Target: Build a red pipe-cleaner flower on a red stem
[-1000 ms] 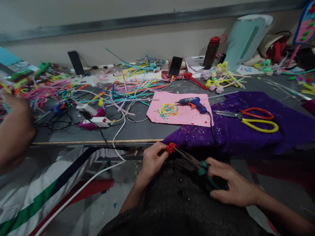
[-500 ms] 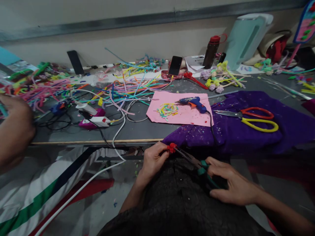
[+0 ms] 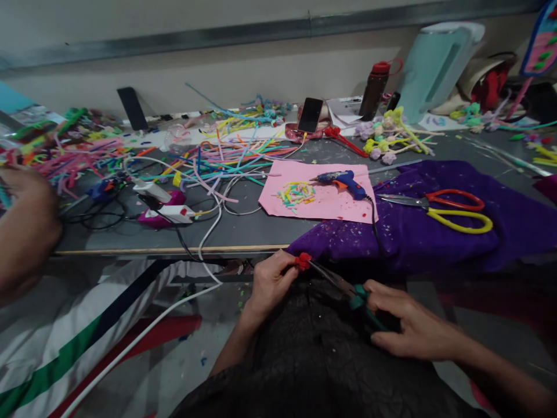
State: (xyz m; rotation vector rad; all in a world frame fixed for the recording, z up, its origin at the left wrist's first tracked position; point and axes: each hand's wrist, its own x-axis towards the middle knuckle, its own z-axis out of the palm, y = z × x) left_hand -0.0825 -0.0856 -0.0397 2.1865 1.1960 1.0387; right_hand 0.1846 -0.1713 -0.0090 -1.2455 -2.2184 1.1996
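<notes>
Between the thumb and fingers of my left hand (image 3: 272,283) is a small red fuzzy flower shape (image 3: 303,261), pinched just in front of the table edge. My right hand (image 3: 404,322) is wrapped round the green handles of long-nose pliers (image 3: 343,284). The pliers' tips touch the red piece from its right side; whether the jaws grip it is too small to tell. Above my hands, a blue glue gun (image 3: 348,182) lies on a pink sheet (image 3: 274,174) beside a heap of short pastel cut bits (image 3: 296,196).
Scissors (image 3: 435,209) with red and yellow handles lie on purple cloth (image 3: 513,220). Pipe cleaners (image 3: 243,157) spread across the table behind a power strip (image 3: 167,213). A white cable (image 3: 204,244) hangs over the edge. Another person's arm (image 3: 28,226) is at the left.
Almost nothing differs. Both hands keep their place, with the pliers' tips still at the red piece.
</notes>
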